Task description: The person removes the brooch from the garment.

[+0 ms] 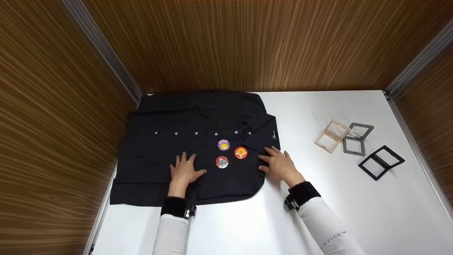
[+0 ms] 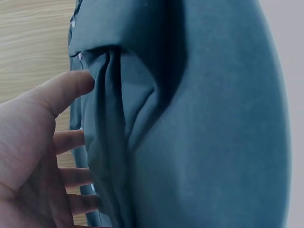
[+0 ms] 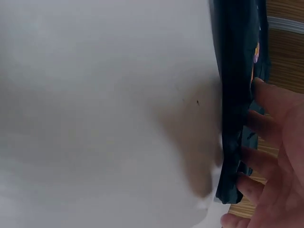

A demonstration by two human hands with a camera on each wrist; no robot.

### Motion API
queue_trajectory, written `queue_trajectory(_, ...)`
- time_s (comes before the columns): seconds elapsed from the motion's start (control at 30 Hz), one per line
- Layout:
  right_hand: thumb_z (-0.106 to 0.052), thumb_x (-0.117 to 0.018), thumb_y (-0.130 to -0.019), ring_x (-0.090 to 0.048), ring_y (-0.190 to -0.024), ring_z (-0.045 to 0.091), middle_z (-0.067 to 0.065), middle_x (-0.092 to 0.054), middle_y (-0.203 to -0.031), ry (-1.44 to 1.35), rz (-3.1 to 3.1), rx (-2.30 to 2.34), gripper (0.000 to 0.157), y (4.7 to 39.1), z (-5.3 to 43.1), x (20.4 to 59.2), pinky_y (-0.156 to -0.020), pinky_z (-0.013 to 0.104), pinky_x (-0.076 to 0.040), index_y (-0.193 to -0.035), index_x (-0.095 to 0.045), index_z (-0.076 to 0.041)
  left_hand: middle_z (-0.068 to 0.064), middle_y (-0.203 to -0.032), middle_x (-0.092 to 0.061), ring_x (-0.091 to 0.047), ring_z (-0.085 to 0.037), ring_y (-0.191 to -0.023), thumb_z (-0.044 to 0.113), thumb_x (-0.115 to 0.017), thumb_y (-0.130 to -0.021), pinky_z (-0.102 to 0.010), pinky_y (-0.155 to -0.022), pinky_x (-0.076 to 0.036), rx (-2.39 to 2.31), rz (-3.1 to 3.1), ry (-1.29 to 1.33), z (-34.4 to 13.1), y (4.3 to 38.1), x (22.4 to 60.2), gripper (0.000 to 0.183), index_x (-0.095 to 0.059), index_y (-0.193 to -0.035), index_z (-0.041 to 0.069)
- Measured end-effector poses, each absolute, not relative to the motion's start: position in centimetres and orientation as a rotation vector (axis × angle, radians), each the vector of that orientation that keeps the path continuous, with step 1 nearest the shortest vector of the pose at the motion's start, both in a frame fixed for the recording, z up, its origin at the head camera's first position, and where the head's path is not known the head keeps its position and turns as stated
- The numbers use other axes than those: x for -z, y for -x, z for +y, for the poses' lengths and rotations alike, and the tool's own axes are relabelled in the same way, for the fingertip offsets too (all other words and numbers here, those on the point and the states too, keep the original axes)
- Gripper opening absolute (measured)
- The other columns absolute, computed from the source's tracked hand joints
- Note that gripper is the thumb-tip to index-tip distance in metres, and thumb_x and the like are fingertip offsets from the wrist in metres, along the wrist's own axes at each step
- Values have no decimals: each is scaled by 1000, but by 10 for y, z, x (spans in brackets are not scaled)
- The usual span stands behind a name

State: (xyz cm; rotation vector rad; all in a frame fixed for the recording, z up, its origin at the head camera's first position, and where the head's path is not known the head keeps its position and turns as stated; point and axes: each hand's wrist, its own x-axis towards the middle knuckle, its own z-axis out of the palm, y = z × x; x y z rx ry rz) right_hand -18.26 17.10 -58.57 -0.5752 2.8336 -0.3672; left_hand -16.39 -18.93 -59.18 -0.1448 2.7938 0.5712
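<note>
At left, left hand (image 1: 183,173) palm down on the near half of a dark shirt (image 1: 191,147), fingers nearly straight and spread wide, nothing in its grasp; in the left wrist view, thumb right beside raised folds of cloth. Farther right, right hand (image 1: 281,166), also spread, fingers slightly bent, fingertips touching the shirt below the collar (image 1: 261,129), no curl around the cloth.

At far left, a wood panel (image 1: 53,134) close against the shirt's hem end. Next, the shirt itself, front up across the left and middle of the white table (image 1: 226,230), collar to the right, pale buttons (image 1: 196,133) in a row along its length, parts of its near side hidden under hands and left wrist. Between the hands, on the shirt, a red badge (image 1: 222,162), a purple badge (image 1: 223,145) just behind it, then an orange badge (image 1: 240,152). Well to the right, on the table, a beige compact (image 1: 332,135), a grey compact (image 1: 356,140) crowded against it, and a black compact (image 1: 381,162) nearer the front, all three unfolded. At far right, another wood panel (image 1: 428,92).
</note>
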Motion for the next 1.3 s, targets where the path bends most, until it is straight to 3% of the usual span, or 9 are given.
queue_trajectory(0.23,-45,-63,-99,-32,-150,36,11,-42,-160,518,2836,264,57,187,177,587,-112,73,-28,-148,-56,-17,-30,-165,-17,-12,-53,-152,50,-76,-89,-74,-117,-14,-557,2777,135,-181,167,591,86,-41,-157,13)
queue_trajectory(1.3,-42,-65,-98,-35,-148,39,14,-45,-157,429,2908,280,56,168,248,593,-109,76,-29,-147,-57,-17,-27,-166,-18,-14,-50,-153,60,-68,-91,-73,-116,-20,-364,2825,-18,-116,172,599,87,-36,-160,18)
